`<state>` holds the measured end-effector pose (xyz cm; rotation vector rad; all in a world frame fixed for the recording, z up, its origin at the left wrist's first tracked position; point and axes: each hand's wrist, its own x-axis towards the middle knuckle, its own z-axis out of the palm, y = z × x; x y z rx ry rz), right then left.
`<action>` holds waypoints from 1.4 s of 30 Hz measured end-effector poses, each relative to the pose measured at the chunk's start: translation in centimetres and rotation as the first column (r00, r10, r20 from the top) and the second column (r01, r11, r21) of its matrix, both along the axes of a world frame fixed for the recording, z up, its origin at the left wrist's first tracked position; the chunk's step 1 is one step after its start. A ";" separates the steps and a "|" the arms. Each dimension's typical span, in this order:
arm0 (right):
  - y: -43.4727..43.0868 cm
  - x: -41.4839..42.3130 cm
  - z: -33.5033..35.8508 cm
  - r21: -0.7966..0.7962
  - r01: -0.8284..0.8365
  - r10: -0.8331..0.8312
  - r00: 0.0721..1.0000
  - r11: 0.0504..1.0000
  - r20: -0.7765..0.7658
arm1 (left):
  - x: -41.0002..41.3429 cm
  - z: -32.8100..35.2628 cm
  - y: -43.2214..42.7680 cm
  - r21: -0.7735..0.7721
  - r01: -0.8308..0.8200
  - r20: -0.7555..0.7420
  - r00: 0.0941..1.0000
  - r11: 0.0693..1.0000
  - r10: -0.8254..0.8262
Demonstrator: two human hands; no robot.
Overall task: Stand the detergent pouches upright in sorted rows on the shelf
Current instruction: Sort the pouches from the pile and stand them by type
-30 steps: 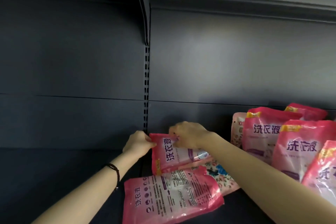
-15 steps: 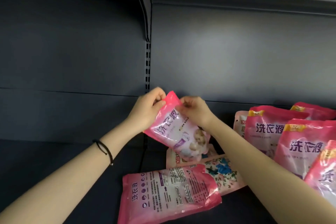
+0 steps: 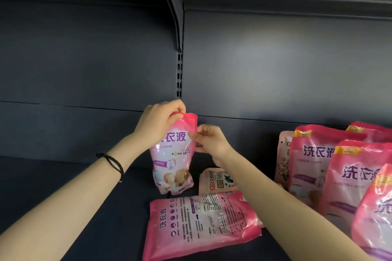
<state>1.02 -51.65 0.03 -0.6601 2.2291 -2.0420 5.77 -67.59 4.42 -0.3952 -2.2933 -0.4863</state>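
Head view puts my left hand [image 3: 158, 125] pinched on the top seam of a pink detergent pouch [image 3: 172, 159], while my right hand [image 3: 209, 141] nips its upper right edge between thumb and fingertips. Half a second ago that pouch hung tilted, bottom swinging toward 4 o'clock; now it hangs nearly upright, and its bottom looks to be at or just above the shelf [image 3: 63, 186]. At 6 o'clock from it a second pink pouch [image 3: 201, 224] lies flat, back label up, partly covering a floral pouch [image 3: 217, 180] lying at 3 o'clock of the held one's base. Toward 9 o'clock the shelf deck runs dark and bare to the frame edge. At 3 o'clock, well apart, a row of standing pouches [image 3: 318, 165] leans by the back panel [image 3: 275, 70]. The held pouch is pink fading to white, purple characters across the front, and a pale picture near the bottom.
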 end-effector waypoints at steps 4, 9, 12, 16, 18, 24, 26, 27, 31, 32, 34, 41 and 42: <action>0.9 0.0 0.5 0.088 -0.089 0.088 0.996 0.992 0.015 | 0.7 -0.1 0.6 -0.107 -0.055 -0.091 0.995 0.993 0.045; 3.7 0.4 4.2 0.618 -0.200 0.256 0.967 0.760 -0.002 | 2.0 0.3 3.7 -0.419 -0.128 -0.322 0.947 0.899 -0.015; 5.2 0.9 5.5 0.900 0.029 0.266 0.951 0.435 -0.159 | 2.9 -0.7 6.6 -0.587 0.066 -0.134 0.975 0.807 -0.177; 7.1 -0.4 3.9 0.976 0.176 0.254 0.945 0.131 -0.205 | 2.4 -3.7 8.9 -0.269 0.355 0.574 0.806 0.895 -0.147; 8.2 -0.9 3.1 0.980 0.186 0.210 0.957 0.075 -0.198 | 1.3 -5.2 9.3 -0.159 0.317 0.664 0.735 0.935 -0.136; 10.5 -1.2 0.8 0.989 -0.021 0.094 0.995 -0.146 0.035 | -0.4 -8.2 10.4 0.015 0.225 0.728 0.665 0.974 -0.165; 10.7 -1.2 0.0 0.986 -0.069 0.066 0.995 -0.153 0.080 | -0.5 -8.8 10.6 0.051 0.222 0.743 0.643 0.974 -0.186; 10.7 -1.1 -0.2 0.988 -0.063 0.058 0.996 -0.138 0.072 | -0.5 -9.1 10.6 0.082 0.217 0.754 0.625 0.973 -0.203; 10.3 -0.3 -0.3 0.982 -0.097 0.031 0.994 -0.162 0.103 | -0.2 -9.4 10.2 0.165 0.192 0.802 0.545 0.967 -0.245; 10.2 0.0 -0.2 0.970 -0.148 0.025 0.987 -0.193 0.156 | 0.1 -9.4 10.1 0.166 0.211 0.814 0.522 0.963 -0.254; 10.0 0.9 0.1 0.946 -0.247 0.021 0.966 -0.212 0.257 | 0.8 -8.9 10.0 0.175 0.269 0.840 0.461 0.947 -0.286; 9.6 4.9 1.0 0.982 -0.143 0.124 0.984 0.124 0.128 | 3.9 -7.4 8.0 0.150 0.325 0.896 0.354 0.934 -0.267; 9.7 5.3 1.0 0.979 -0.114 0.125 0.988 0.166 0.094 | 4.3 -7.4 7.6 0.141 0.332 0.895 0.360 0.933 -0.264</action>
